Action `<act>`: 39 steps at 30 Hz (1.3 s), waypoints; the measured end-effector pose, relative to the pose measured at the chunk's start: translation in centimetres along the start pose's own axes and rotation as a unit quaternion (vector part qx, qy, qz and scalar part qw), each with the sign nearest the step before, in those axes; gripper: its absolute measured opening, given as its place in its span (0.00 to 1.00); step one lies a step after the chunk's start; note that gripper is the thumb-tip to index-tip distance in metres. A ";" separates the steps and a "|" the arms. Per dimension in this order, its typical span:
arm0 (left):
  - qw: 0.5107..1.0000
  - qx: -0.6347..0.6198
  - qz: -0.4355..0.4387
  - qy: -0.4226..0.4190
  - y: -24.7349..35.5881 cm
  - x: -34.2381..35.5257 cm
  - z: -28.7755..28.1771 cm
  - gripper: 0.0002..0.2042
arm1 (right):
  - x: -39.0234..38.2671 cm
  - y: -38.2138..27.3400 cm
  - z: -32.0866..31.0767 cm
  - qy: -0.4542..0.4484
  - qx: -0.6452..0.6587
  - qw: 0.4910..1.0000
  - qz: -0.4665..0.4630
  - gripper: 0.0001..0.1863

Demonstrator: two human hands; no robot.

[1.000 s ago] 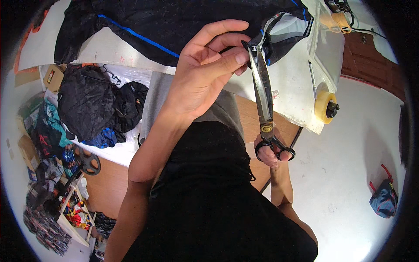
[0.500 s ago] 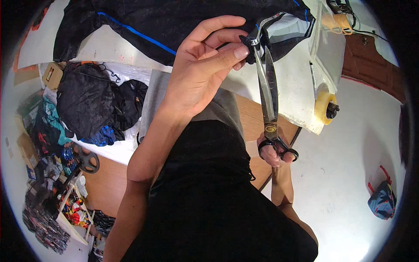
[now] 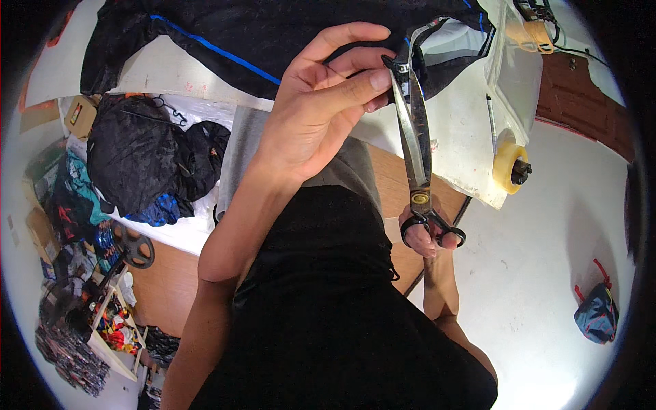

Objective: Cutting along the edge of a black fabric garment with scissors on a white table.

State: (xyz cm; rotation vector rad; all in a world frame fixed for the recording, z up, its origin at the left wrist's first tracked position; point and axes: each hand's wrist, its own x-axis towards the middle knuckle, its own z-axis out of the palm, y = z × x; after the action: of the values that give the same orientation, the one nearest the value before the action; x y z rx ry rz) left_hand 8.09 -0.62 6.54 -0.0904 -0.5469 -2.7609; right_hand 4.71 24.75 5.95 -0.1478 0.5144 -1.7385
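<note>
A black garment [image 3: 232, 31] with blue piping is spread over the white table [image 3: 451, 130] at the top. My left hand [image 3: 318, 109] is closed, pinching a piece of the garment's collar or neck edge between thumb and fingers beside a small black-and-white label or tape [image 3: 403, 68]. My right hand [image 3: 425, 238] grips the black handles of long tailor's scissors [image 3: 418, 160]. The blades point away from me, their tips at the pinched edge and slightly parted. Whether they touch the cloth is hard to make out.
A roll of clear tape [image 3: 507, 167] and a pen [image 3: 490, 119] lie at the table's right edge. Dark clothes [image 3: 140, 157] are heaped on a white surface at left. Below stands a wooden crate [image 3: 109, 348]. A dark pouch [image 3: 596, 313] is far right.
The scissor blades have swung slightly left and closer together. My left hand has shifted a little right, still holding the edge of the garment.
</note>
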 end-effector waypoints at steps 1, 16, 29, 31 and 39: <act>1.000 -0.001 0.000 0.000 0.0 0.0 0.1 0.18 | 0.0 0.0 0.0 0.004 -0.004 1.000 0.007 0.25; 0.997 -0.071 -0.009 -0.006 -0.5 -0.1 0.3 0.16 | -0.1 0.5 -1.5 -0.058 0.010 0.998 -0.032 0.21; 0.998 0.010 0.023 0.049 -0.4 -0.2 1.0 0.14 | -0.1 -0.7 -1.2 -0.023 -0.062 0.997 -0.029 0.27; 0.998 0.017 0.028 0.062 -0.4 -0.3 1.2 0.14 | -0.2 -1.1 -1.9 -0.040 0.022 0.999 0.012 0.28; 0.996 0.037 0.047 0.070 -0.5 -0.2 1.2 0.13 | -0.1 -2.0 -1.4 -0.016 -0.090 0.995 -0.039 0.28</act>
State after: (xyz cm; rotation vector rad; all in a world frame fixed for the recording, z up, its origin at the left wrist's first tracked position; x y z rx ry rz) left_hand 8.12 0.30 7.48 0.0921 -0.5907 -2.6273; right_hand 2.40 25.53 5.61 -0.3272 0.6486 -1.7609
